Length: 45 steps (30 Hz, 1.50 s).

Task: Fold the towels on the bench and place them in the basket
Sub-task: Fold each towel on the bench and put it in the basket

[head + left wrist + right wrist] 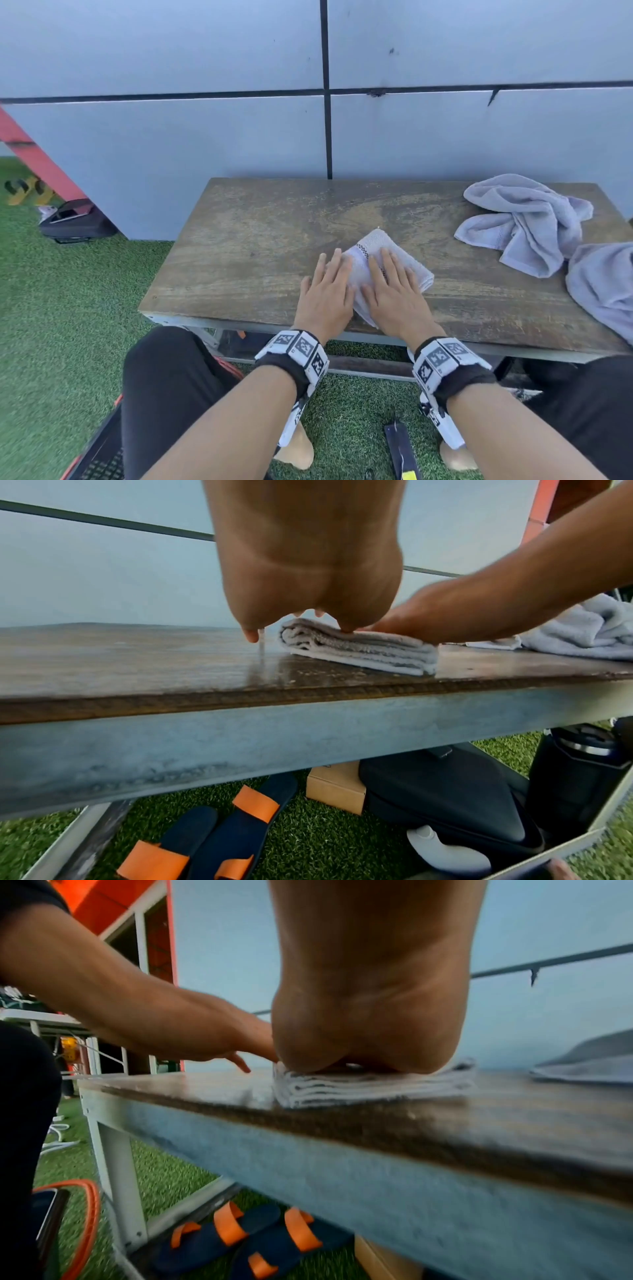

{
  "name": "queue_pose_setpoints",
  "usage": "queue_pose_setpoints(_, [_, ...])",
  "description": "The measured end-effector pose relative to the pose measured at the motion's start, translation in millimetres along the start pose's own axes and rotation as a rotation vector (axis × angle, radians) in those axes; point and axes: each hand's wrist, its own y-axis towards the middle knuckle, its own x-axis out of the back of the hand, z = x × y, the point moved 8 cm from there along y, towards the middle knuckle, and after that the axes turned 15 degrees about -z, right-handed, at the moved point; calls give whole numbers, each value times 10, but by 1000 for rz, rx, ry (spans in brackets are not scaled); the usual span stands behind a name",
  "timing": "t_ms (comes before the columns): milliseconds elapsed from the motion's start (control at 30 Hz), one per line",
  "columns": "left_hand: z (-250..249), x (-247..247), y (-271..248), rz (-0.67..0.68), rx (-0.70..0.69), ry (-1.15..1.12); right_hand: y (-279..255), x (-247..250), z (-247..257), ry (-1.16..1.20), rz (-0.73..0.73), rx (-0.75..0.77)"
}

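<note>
Both hands flat on a small folded towel (375, 255) lying near the front edge of the bench (246, 240), abt mid-length. Left hand (325, 291) has straight fingers spread, palm down; it covers the towel's left part, w/ the outer fingers over bare wood. Right hand (394, 294) likewise flat, fingers straight, pressing the towel's middle & right part; neither hand curls round the cloth. Towel is white w/ a dark checked stripe showing between the two hands; it lies at an angle to the bench edges, one corner pointing toward the back edge. From the left wrist view the folded towel (359, 647) shows several stacked layers, the heel of the hand on its top. Right wrist view shows the same stack (369, 1088) squashed under the palm. Two unfolded grey towels sit at the right end of the bench: a crumpled one (527, 222) near the back right corner, another (603, 284) draped over the right end. Under the bench, on green turf: blue-and-orange sandals (219, 840), a cardboard box (337, 788), a dark bag (445, 791). Basket not clearly made out.
</note>
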Motion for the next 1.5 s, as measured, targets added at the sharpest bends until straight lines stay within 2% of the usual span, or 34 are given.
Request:
queue_pose_setpoints(67, [38,-39,-8,34,-20,71,-33,-75,-39,7,33,6])
queue_pose_setpoints(167, [84,-21,13,9,-33,137,-20,-88,-86,32,81,20])
queue_pose_setpoints(367, [92,12,33,-7,-63,189,-48,-102,-156,45,65,22])
queue_pose_setpoints(500, [31,159,48,-118,-113,236,-46,-70,-137,70,87,4])
queue_pose_setpoints(567, [-15,244,52,-187,-146,237,-41,-28,-127,135,129,-54])
queue_pose_setpoints(633, [-46,325,51,-248,-156,216,-15,70,-143,180,69,-132])
queue_pose_setpoints(700, [-30,358,64,-259,-110,170,-3,176,-204,182,-51,-232])
queue_pose_setpoints(733, [-4,354,82,-253,-72,146,-16,181,-246,181,-66,-298])
queue_pose_setpoints(833, [51,301,99,-238,38,109,-105,42,-299,188,18,-432])
queue_pose_setpoints(900, [108,139,54,-136,141,97,-159,-39,-273,187,25,-431])
queue_pose_setpoints(1000, [179,-138,-57,64,257,59,-229,-78,-267,189,-39,-401])
queue_pose_setpoints(1133, [216,-172,-34,128,268,96,-255,-114,-309,190,-69,-361])
queue_pose_setpoints(1367, [165,-96,31,69,300,93,-287,-117,-310,201,-56,-317])
queue_pose_setpoints(1500, [97,101,49,-43,276,118,-329,-110,-294,223,0,-300])
